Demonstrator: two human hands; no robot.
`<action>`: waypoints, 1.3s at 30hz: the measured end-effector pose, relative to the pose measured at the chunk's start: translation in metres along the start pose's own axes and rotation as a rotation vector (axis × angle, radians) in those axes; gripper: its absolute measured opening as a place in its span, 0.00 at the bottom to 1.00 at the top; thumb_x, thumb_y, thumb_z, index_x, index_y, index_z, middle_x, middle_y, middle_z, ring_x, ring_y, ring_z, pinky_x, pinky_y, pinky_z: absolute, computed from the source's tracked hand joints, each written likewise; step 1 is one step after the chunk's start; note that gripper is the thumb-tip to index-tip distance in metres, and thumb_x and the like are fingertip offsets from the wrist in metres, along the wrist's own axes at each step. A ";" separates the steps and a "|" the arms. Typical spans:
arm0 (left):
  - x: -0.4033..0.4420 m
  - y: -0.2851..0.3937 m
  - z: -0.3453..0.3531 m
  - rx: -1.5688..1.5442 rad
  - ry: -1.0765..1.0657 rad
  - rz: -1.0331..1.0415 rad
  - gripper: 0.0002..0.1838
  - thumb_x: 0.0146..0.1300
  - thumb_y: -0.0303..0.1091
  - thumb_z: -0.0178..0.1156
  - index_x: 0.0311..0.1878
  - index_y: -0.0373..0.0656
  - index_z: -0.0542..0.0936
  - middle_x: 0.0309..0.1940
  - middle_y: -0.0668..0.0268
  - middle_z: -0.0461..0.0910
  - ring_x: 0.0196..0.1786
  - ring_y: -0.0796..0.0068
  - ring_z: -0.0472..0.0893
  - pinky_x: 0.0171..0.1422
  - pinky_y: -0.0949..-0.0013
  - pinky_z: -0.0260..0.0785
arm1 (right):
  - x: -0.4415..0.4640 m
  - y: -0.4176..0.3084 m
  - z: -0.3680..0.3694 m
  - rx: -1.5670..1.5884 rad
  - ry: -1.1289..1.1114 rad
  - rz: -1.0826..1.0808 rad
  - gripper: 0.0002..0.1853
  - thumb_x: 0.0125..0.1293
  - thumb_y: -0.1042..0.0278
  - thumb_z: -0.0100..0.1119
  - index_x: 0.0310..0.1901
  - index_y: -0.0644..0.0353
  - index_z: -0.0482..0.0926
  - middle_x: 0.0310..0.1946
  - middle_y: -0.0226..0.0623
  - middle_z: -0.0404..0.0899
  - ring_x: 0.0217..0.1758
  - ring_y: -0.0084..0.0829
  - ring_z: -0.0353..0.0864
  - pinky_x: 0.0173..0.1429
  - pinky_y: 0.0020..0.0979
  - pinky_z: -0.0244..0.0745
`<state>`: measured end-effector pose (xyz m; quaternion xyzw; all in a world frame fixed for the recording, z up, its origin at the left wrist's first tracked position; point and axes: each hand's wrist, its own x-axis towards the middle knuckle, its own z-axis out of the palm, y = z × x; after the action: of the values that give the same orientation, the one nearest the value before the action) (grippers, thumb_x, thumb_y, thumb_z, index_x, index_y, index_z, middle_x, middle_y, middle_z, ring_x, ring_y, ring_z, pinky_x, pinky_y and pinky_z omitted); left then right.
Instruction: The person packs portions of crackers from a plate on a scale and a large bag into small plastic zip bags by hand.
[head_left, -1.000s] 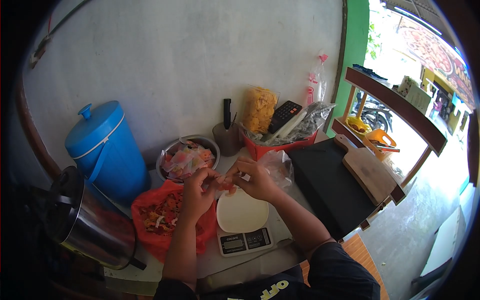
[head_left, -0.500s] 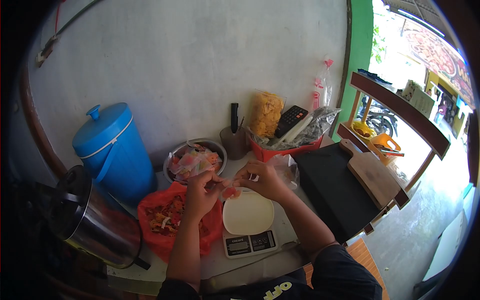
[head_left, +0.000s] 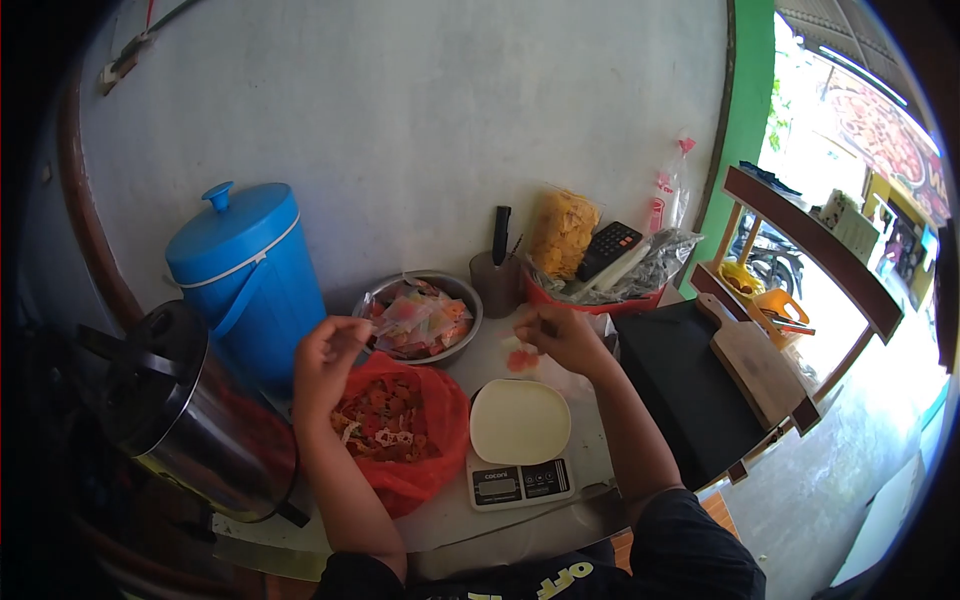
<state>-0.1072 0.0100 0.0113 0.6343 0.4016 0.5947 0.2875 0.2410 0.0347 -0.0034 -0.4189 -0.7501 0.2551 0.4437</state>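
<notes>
My right hand [head_left: 562,338] is pinched on a small clear plastic packet [head_left: 520,358] with something red-orange inside, beyond the top edge of a white kitchen scale [head_left: 521,421]. My left hand [head_left: 328,362] is raised at the left side of a red plastic bag [head_left: 447,425], its fingers loosely bent and apart, with nothing visible in them. Inside the bag lie many small orange-brown pieces [head_left: 385,415] and some white bits. Behind it, a metal bowl [head_left: 470,295] holds several filled clear packets [head_left: 415,318].
At left stand a blue lidded jug [head_left: 250,270] and a steel pot [head_left: 215,440]. A brown cup [head_left: 497,285] holds a black-handled tool. To its right, a red basket [head_left: 600,300] carries a bag of yellow chips and a calculator. A wooden board [head_left: 755,360] lies on a black box [head_left: 665,380].
My hands have separated: the left moved left to the red bag's side, the right moved slightly right and up with the packet. The camera view has shifted a little.
</notes>
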 end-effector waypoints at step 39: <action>-0.008 0.019 0.080 0.016 -0.241 0.285 0.09 0.65 0.36 0.68 0.41 0.40 0.83 0.36 0.70 0.85 0.38 0.83 0.82 0.43 0.76 0.72 | -0.052 0.120 -0.033 -0.631 0.067 0.289 0.14 0.60 0.57 0.62 0.45 0.53 0.82 0.38 0.37 0.86 0.43 0.42 0.86 0.50 0.40 0.79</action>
<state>-0.0251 0.0024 0.0125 0.7537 0.2752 0.5460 0.2411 0.3315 0.0531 -0.1012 -0.6455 -0.7098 0.0569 0.2761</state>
